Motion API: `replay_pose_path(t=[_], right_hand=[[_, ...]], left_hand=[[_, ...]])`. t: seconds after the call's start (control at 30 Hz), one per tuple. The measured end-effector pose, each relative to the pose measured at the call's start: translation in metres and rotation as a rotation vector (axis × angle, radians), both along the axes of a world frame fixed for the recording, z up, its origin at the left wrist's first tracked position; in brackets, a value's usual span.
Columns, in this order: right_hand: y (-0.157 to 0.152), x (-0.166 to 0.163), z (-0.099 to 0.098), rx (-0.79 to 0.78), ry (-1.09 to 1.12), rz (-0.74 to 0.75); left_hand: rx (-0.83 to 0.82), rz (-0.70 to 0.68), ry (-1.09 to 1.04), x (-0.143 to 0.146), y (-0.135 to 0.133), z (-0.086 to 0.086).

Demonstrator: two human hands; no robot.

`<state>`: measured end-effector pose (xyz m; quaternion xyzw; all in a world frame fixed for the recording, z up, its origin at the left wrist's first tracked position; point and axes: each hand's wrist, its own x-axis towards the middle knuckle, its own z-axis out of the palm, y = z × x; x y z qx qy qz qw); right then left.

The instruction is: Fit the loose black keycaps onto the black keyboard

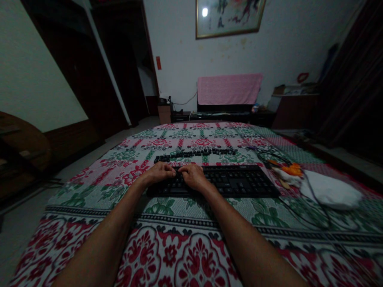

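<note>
A black computer keyboard (239,184) lies flat on the patterned cloth in front of me. My left hand (159,173) is over its upper left part, thumb and fingers drawn together in a pinch. Close beside it, my right hand (194,177) is also closed, its fingertips at the same patch of keys. Whatever sits between the fingertips is too small and dark to make out. Behind the keyboard, a long uneven row of loose black keycaps (194,153) stretches across the cloth.
The floral cloth (170,247) covers the broad surface under the keyboard. To the right lie a dark cable (314,195), an orange item (291,169) and a white bag-like bundle (332,190). A pink cloth (229,89) hangs by the far wall.
</note>
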<state>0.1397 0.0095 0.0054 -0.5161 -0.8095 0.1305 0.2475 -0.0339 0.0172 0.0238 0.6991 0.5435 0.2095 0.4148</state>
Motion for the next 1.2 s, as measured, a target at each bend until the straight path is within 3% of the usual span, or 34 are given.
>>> replay_pose_path(t=[0.3,0.83,1.2], right_hand=[[0.0005,-0.0005,-0.0017,0.018,0.01,0.007],[-0.0002,0.0005,-0.0012,0.014,0.024,0.018],[-0.0003,0.0013,-0.0007,-0.008,0.04,0.013]], left_hand=[[0.111,-0.094,0.154,-0.0001,0.0088,-0.007],[0.226,-0.151,0.292,0.0021,0.0044,0.0014],[0.215,-0.183,0.25,-0.0033,0.0092,-0.0064]])
